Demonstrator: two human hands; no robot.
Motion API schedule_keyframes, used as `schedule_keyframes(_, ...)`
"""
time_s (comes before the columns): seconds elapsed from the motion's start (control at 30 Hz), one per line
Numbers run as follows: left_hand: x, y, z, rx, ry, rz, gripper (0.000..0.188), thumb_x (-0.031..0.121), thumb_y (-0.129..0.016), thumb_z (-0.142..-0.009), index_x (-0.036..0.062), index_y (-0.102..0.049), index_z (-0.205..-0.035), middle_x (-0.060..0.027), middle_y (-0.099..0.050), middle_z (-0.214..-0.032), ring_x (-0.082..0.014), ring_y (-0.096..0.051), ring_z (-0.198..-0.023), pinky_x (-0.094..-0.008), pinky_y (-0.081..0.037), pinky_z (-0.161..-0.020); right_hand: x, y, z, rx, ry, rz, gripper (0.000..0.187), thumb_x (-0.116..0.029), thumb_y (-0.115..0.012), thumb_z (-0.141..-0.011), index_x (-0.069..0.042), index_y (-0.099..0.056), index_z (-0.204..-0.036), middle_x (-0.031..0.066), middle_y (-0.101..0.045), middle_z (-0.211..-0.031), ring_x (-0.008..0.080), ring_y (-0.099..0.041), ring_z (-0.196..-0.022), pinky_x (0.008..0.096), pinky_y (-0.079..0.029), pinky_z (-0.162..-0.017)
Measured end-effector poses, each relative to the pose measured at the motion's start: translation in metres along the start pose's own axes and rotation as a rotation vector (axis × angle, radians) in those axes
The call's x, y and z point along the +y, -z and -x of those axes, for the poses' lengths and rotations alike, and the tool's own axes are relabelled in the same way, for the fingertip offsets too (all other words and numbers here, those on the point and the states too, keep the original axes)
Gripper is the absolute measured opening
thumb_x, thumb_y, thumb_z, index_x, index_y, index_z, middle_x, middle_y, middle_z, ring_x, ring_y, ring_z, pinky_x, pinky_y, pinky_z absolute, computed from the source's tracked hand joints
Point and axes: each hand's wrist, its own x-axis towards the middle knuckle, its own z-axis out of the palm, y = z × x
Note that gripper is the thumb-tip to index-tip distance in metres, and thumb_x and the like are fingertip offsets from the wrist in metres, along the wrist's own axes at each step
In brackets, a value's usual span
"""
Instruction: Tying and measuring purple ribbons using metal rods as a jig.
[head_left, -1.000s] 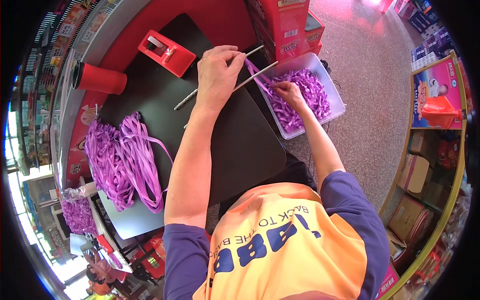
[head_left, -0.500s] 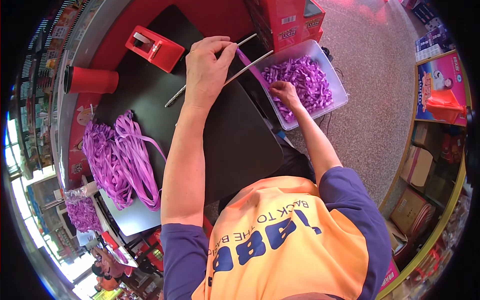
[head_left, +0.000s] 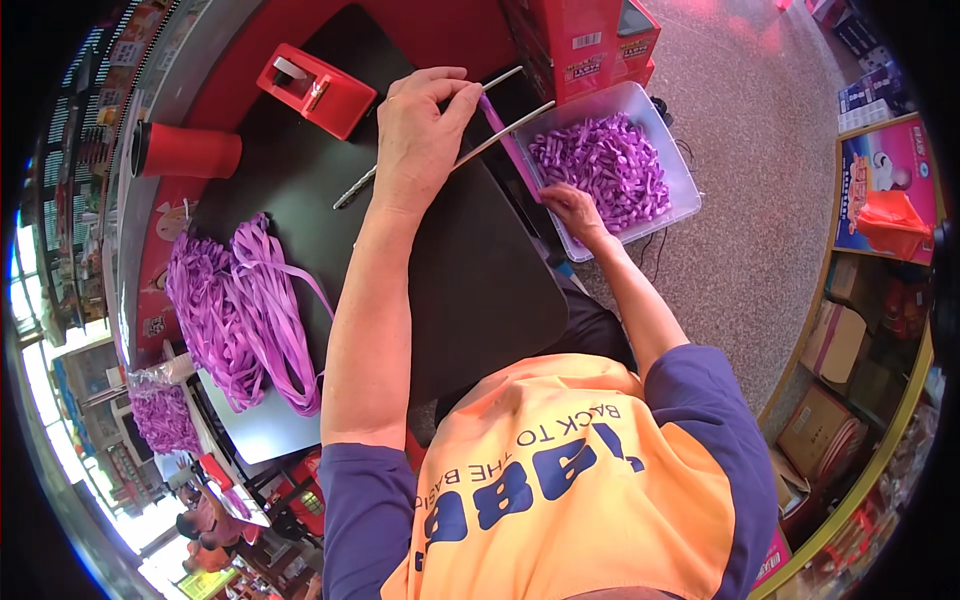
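A purple ribbon (head_left: 512, 150) runs taut and slanting between my two hands. My left hand (head_left: 420, 130) pinches its upper end between thumb and fingers, over the black table and two thin metal rods (head_left: 518, 122). My right hand (head_left: 574, 212) holds the lower end, fingers closed, at the near left rim of a clear plastic bin (head_left: 684, 200). Short folded purple ribbon pieces (head_left: 610, 165) fill the bin. Long loose hanks of purple ribbon (head_left: 235, 320) lie at the table's left edge; one strand trails toward my left forearm.
On the black table (head_left: 470, 290) sits a red tool with a slotted top (head_left: 316, 90). A red cylinder (head_left: 190, 152) lies left of it. Red boxes (head_left: 590, 45) stand behind the bin. Shelves with cardboard (head_left: 830, 340) line the right side. People (head_left: 210, 530) show far off at lower left.
My right hand has moved slightly toward me, drawing the ribbon a little longer between my hands. My left hand keeps its pinch above the rods. The whole view has shifted slightly.
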Motion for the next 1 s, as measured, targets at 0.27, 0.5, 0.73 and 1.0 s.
schedule_keyframes(0.27,-0.008,0.0,-0.002,-0.003,-0.032,-0.096,0.027,0.026,-0.063,-0.082,0.0027,-0.07,-0.092,-0.0141,-0.059,-0.117,-0.0269,-0.053,-0.11,-0.0338,-0.043,-0.089,-0.041,0.034,0.072,-0.068,-0.109,0.023,0.019,-0.021,-0.062,-0.086,-0.005,-0.066,-0.095,0.0113,-0.058,-0.099,0.0247,-0.059,-0.091,0.0323,-0.048,-0.076)
schedule_keyframes(0.5,-0.013,0.002,0.0,0.049,-0.064,-0.102,0.025,0.028,-0.063,-0.081,0.0057,-0.072,-0.089,-0.0142,-0.057,-0.12,-0.0297,-0.05,-0.113,-0.0369,-0.042,-0.092,-0.135,0.099,0.121,-0.182,-0.04,0.039,0.015,-0.015,-0.062,-0.081,-0.002,-0.066,-0.088,0.0099,-0.053,-0.09,0.0221,-0.054,-0.086,0.0312,-0.044,-0.075)
schedule_keyframes(0.73,-0.017,-0.003,0.0,0.087,-0.044,-0.114,0.022,0.029,-0.063,-0.076,0.0105,-0.073,-0.08,-0.0101,-0.06,-0.114,-0.0292,-0.049,-0.111,-0.0415,-0.036,-0.095,-0.237,0.139,0.132,-0.196,0.114,0.018,0.018,-0.024,-0.064,-0.075,-0.007,-0.069,-0.08,0.008,-0.05,-0.086,0.022,-0.05,-0.082,0.0344,-0.041,-0.073)
schedule_keyframes(1.0,-0.014,-0.001,-0.004,0.0,0.008,-0.164,0.026,0.032,-0.06,-0.08,0.0112,-0.073,-0.088,-0.0056,-0.058,-0.119,-0.0269,-0.044,-0.117,-0.0397,-0.032,-0.099,-0.32,0.148,0.041,-0.102,0.636,-0.268,0.05,-0.058,-0.053,-0.083,-0.011,-0.061,-0.068,0.0036,-0.045,-0.08,0.02,-0.038,-0.074,0.0334,-0.028,-0.064)
